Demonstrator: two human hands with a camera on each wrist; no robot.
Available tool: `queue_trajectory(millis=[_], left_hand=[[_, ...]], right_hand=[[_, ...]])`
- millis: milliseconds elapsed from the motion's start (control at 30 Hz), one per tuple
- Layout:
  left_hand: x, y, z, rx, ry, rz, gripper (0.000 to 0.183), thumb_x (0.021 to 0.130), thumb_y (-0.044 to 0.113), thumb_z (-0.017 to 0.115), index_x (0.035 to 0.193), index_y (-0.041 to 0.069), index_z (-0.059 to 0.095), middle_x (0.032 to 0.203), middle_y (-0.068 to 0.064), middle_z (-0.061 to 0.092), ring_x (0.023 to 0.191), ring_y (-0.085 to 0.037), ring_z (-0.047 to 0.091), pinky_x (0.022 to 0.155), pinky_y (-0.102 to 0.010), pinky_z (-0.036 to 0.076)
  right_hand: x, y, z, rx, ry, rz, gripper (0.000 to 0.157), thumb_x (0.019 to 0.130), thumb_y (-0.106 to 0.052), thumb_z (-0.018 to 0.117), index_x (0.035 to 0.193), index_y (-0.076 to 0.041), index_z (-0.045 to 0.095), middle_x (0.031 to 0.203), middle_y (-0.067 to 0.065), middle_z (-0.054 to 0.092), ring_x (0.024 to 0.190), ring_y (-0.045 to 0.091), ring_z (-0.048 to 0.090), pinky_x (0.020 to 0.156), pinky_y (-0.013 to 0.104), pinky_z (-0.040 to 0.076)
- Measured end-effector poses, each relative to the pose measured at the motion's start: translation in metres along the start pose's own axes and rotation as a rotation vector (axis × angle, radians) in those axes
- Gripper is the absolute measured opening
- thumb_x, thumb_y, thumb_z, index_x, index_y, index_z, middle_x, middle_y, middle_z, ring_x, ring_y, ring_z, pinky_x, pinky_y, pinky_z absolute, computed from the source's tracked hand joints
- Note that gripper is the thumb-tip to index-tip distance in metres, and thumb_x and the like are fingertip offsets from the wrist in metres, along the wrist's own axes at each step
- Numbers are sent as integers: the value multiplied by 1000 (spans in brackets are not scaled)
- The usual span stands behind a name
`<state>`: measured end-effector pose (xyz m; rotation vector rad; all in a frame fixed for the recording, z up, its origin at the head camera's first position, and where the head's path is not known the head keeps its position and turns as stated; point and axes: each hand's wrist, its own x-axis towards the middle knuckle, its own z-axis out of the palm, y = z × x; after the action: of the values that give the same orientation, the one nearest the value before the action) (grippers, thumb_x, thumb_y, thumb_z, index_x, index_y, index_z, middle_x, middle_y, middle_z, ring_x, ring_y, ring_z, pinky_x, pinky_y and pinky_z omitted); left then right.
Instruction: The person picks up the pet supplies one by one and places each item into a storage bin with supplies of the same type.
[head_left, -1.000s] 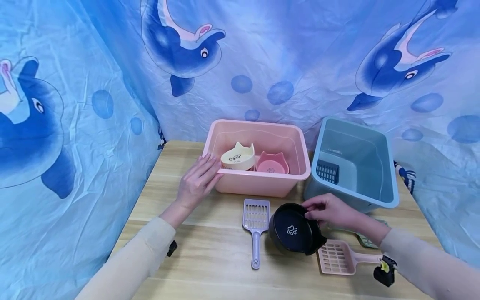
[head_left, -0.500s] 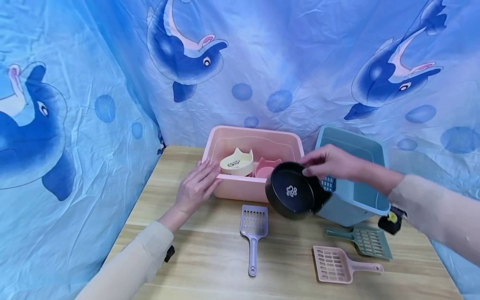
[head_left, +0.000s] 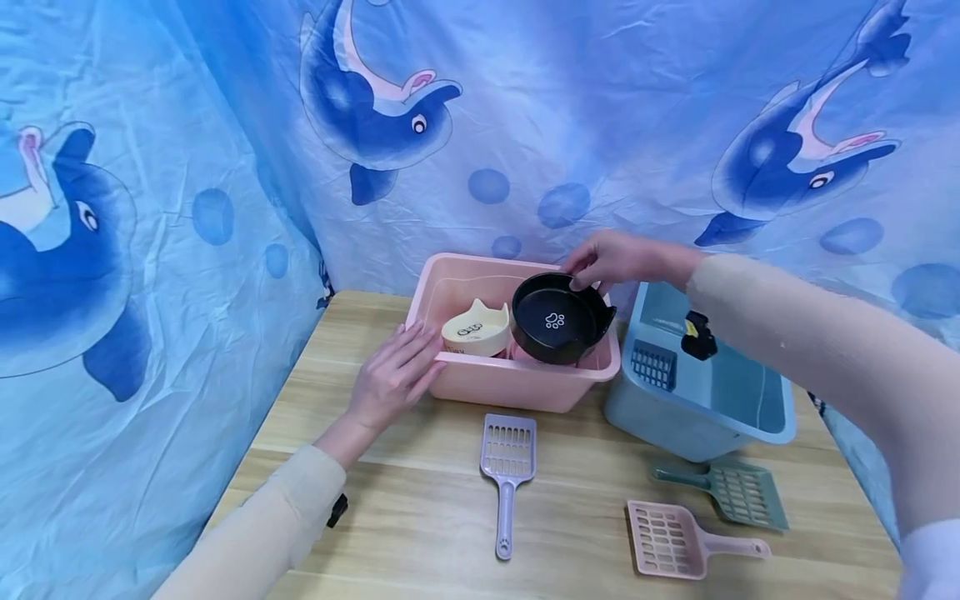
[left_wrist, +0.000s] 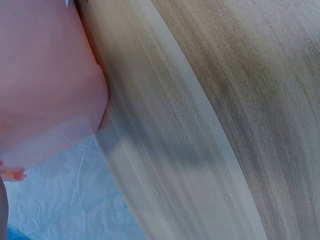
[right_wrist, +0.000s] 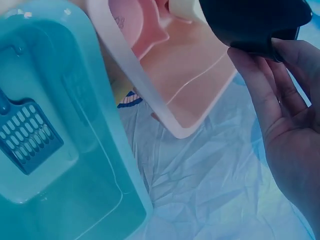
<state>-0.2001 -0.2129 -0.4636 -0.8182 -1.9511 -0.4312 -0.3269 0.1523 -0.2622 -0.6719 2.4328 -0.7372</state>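
My right hand (head_left: pixel 615 258) pinches the far edge of a black cat-eared pet bowl (head_left: pixel 553 323) with a white paw print, over the right half of a pink litter box (head_left: pixel 502 385). In the right wrist view, thumb and fingers hold the black bowl (right_wrist: pixel 250 25) above the box. Inside sit a cream cat-eared bowl (head_left: pixel 477 329) and a pink bowl (right_wrist: pixel 132 22), the latter mostly hidden under the black one in the head view. With fingers extended, my left hand (head_left: pixel 393 375) rests on the box's front left rim.
A blue litter box (head_left: pixel 675 421) with a blue slotted scoop (head_left: pixel 652 365) inside stands right of the pink one. On the wooden table lie a purple scoop (head_left: pixel 508 467), a pink scoop (head_left: pixel 667 542) and a green scoop (head_left: pixel 746 492). A dolphin-printed curtain (head_left: pixel 510 125) hangs behind.
My right hand has lifted the black bowl from above the table beside the purple scoop, up and away from me, over the pink box. The left hand stays at the rim.
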Motion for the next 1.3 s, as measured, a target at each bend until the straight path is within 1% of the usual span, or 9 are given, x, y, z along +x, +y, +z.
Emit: queue_trajectory(millis=[133, 267, 433, 533, 700, 867, 933, 1167, 1300], left_hand=[[2, 1, 0, 3, -1, 7, 42, 111, 41, 59, 124, 6, 80, 129, -13, 76, 119, -39, 73, 103, -57, 58], [4, 1, 0, -1, 2, 5, 42, 111, 40, 59, 122, 6, 80, 129, -13, 76, 118, -40, 73, 103, -57, 58], [5, 2, -2, -4, -2, 3, 41, 111, 39, 60, 122, 5, 80, 126, -15, 77, 117, -40, 73, 103, -57, 58], [4, 3, -3, -6, -9, 6, 43, 112, 40, 58, 122, 5, 80, 125, -15, 77, 117, -40, 73, 103, -57, 58], [3, 5, -5, -3, -29, 6, 44, 112, 40, 57, 123, 5, 80, 124, -16, 77, 117, -40, 74, 104, -58, 57], [3, 4, -6, -12, -34, -3, 42, 112, 39, 57, 122, 5, 80, 124, -16, 77, 118, -39, 73, 104, -58, 57], [3, 4, -6, -14, -26, 0, 42, 112, 39, 57, 121, 5, 80, 124, -17, 77, 116, -40, 74, 103, -59, 58], [4, 1, -7, 1, -34, 8, 42, 112, 38, 57, 122, 5, 80, 125, -16, 77, 116, -38, 74, 101, -58, 58], [4, 2, -6, 4, -42, 15, 42, 112, 39, 58, 122, 4, 80, 126, -15, 76, 116, -38, 74, 102, -57, 58]], right_hand=[[16, 6, -1, -31, -43, 24, 37, 106, -5, 63, 143, 3, 65, 128, 21, 70, 111, 29, 70, 86, 41, 66], [33, 11, 1, -86, -57, 46, 36, 105, -3, 62, 139, 3, 67, 126, 20, 71, 98, 24, 70, 80, 38, 66], [59, 18, 5, -163, -85, 54, 31, 100, 2, 61, 129, 3, 73, 113, 16, 75, 81, 19, 66, 68, 32, 60], [72, 21, 10, -225, -122, 50, 26, 99, 4, 61, 122, 2, 75, 107, 13, 73, 81, 22, 64, 70, 32, 59], [90, 28, 20, -324, -181, 48, 23, 99, 5, 61, 116, -1, 76, 107, 11, 69, 88, 22, 62, 76, 31, 59], [101, 33, 31, -265, -228, 123, 23, 98, 4, 62, 117, 1, 74, 97, 8, 66, 74, 17, 56, 63, 26, 51], [102, 33, 34, -240, -237, 141, 21, 99, 3, 62, 117, 1, 73, 95, 8, 64, 72, 17, 55, 63, 27, 51], [106, 40, 42, -218, -220, 176, 25, 100, -1, 65, 124, -3, 73, 109, 11, 67, 91, 24, 62, 81, 34, 60], [109, 47, 48, -149, -248, 211, 27, 100, 1, 66, 125, -4, 73, 112, 11, 66, 93, 24, 60, 77, 30, 59]])
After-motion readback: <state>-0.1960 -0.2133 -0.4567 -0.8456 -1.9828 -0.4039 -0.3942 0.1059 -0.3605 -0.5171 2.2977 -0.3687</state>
